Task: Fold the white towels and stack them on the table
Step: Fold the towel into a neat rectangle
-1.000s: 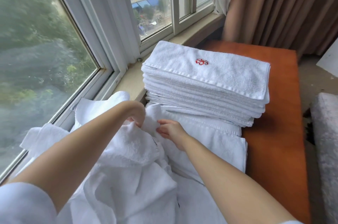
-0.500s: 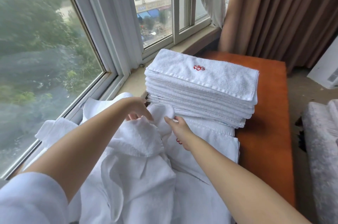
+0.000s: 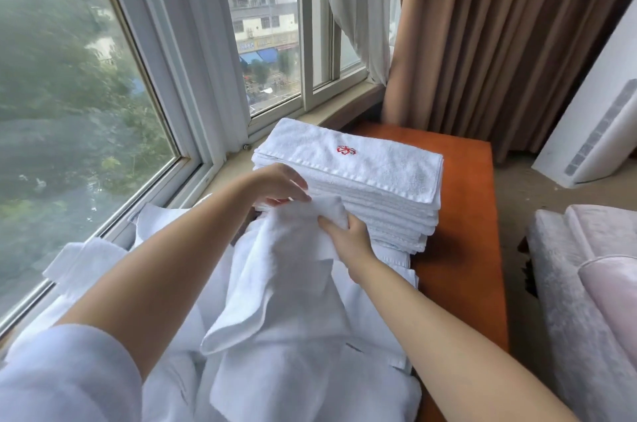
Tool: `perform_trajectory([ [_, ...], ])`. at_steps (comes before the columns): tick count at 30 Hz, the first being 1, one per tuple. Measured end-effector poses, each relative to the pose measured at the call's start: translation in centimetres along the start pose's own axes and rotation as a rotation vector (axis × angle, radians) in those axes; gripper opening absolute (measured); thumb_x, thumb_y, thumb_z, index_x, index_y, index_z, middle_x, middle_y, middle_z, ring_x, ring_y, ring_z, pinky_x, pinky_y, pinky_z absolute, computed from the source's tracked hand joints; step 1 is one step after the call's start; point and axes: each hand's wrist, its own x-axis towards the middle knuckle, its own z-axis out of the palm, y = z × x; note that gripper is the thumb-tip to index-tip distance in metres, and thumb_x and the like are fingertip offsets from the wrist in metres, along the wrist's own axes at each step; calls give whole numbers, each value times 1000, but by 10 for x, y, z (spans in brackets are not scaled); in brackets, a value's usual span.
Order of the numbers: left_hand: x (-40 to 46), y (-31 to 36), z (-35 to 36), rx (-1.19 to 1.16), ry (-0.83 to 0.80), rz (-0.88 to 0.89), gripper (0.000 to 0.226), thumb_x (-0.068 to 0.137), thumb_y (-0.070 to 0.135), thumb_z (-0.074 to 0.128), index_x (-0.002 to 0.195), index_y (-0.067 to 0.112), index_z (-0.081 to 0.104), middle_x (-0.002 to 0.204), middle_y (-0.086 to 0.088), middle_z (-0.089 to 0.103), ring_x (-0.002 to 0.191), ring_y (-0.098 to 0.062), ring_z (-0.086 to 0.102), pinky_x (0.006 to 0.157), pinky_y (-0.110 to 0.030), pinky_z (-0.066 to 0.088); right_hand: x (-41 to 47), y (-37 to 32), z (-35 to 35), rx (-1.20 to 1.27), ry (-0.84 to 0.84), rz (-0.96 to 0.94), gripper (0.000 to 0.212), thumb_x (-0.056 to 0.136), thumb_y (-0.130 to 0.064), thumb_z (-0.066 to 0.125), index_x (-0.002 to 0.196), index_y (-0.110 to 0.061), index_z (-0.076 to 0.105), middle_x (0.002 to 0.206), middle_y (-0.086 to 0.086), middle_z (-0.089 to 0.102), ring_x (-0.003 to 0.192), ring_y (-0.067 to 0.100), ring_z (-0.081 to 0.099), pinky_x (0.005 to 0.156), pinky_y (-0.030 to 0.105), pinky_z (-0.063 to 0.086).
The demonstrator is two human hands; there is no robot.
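Both hands raised, left hand (image 3: 281, 185), right hand (image 3: 348, 242), gripping plush towel (image 3: 289, 270)

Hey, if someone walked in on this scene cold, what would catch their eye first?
Probably the tall stack of folded white towels on the orange table by the window, the top one bearing a red emblem. Right in front of it, the left hand and right hand grip a loose white towel lifted from the unfolded heap.

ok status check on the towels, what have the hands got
Left hand and right hand both grip one loose towel, lifted off the heap. Folded stack stands just behind on the table. Nothing in the way.
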Motion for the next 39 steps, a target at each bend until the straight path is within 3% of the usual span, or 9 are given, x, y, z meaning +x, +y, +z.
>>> perform_trajectory([
  [4, -9, -25, 14, 199, -255, -184, 96, 75, 23, 83, 150, 31, 24, 143, -3, 46, 121, -22, 53, 94, -44, 50, 3, 0, -23, 158, 293, 10, 16, 91, -28, 63, 103, -18, 62, 90, -2, 63, 85, 15, 59, 75, 32, 49],
  [8, -10, -39, 50, 193, -363, -215, 48, 84, 19, 74, 126, 16, 52, 126, -13, 56, 109, -32, 58, 79, -48, 57, 3, -1, -43, 90, 308, 75, 22, 97, -36, 50, 92, -16, 57, 71, -2, 52, 66, 13, 50, 55, 27, 40],
  [14, 14, 13, 55, -515, 103, -30, 26, 81, 15, 67, 104, 5, 59, 87, -13, 58, 73, -25, 59, 64, -30, 48, -5, 17, -80, -476, 308, 234, 28, 102, -15, 36, 101, -2, 61, 112, 22, 59, 109, 32, 56, 81, 30, 39],
  [16, 13, 32, 66, -642, 46, -13, 20, 81, 11, 68, 99, 6, 59, 82, -13, 61, 66, -23, 61, 60, -28, 51, -13, 18, -95, -337, 229, 165, 20, 97, -3, 42, 107, -9, 59, 106, 10, 53, 103, 22, 51, 80, 28, 35],
  [18, 11, 42, 81, -546, -64, 12, 10, 81, 8, 65, 90, 6, 60, 82, -15, 59, 69, -25, 60, 65, -30, 51, -24, 19, -104, -174, 2, 152, 70, 89, -2, 57, 148, -28, 31, 125, -6, 43, 114, 11, 46, 92, 27, 39],
  [22, 2, 54, 105, -459, -250, 94, 13, 83, 3, 62, 95, 2, 60, 92, -19, 59, 86, -30, 59, 79, -38, 48, -37, 12, -110, -217, -303, 215, 103, 64, -28, 75, 144, -57, 16, 143, -22, 40, 131, 12, 40, 108, 38, 37],
  [27, -9, 71, 118, -595, -361, 149, 14, 84, 7, 59, 94, 3, 68, 89, -17, 70, 78, -25, 70, 63, -30, 55, -42, 7, -127, -306, -73, 144, 120, 64, -42, 87, 152, -40, 6, 146, -16, 34, 134, 11, 36, 109, 36, 37],
  [33, -15, 96, 149, -489, -115, 96, 37, 75, 43, 78, 96, 13, 70, 90, -7, 72, 75, -20, 70, 63, -28, 54, -46, 23, -176, -212, 97, 92, 43, 93, -27, 63, 106, 13, 57, 87, 7, 54, 79, 18, 49, 69, 29, 37],
  [39, -32, 108, 191, -255, -53, -80, 32, 80, 31, 77, 102, 9, 71, 104, -16, 69, 91, -29, 67, 88, -42, 55, -56, 20, -263, -246, 533, 176, 30, 100, -27, 41, 108, -11, 65, 96, 10, 67, 78, 25, 64, 63, 29, 48],
])
